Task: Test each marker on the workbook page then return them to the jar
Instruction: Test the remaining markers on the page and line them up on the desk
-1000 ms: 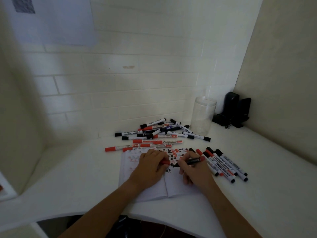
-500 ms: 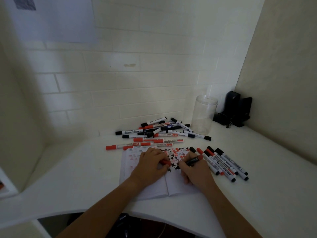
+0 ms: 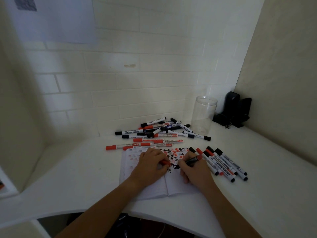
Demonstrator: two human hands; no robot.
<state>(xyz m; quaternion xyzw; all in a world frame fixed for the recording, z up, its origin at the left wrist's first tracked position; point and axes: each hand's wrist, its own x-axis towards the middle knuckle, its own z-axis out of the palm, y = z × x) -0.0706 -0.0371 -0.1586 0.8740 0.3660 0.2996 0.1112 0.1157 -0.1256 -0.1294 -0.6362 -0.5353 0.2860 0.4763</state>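
Note:
An open workbook (image 3: 130,170) lies on the white desk, its upper part covered in red and black marks. My right hand (image 3: 195,172) grips a marker (image 3: 192,159) with a red end, tip down on the page. My left hand (image 3: 151,167) rests on the left page and holds a red cap (image 3: 165,162) in curled fingers. A clear jar (image 3: 203,115) stands upright behind, with nothing visible inside. A pile of several markers (image 3: 159,131) lies left of the jar. A row of several markers (image 3: 221,162) lies right of the workbook.
A black device (image 3: 235,109) with a cable sits in the back right corner beside the jar. Tiled walls close the desk at the back and right. The desk's front edge curves inward near my arms. A sheet of paper (image 3: 54,19) hangs on the wall.
The marker tip has shifted slightly down and left on the page. My left hand has stayed in place with the cap.

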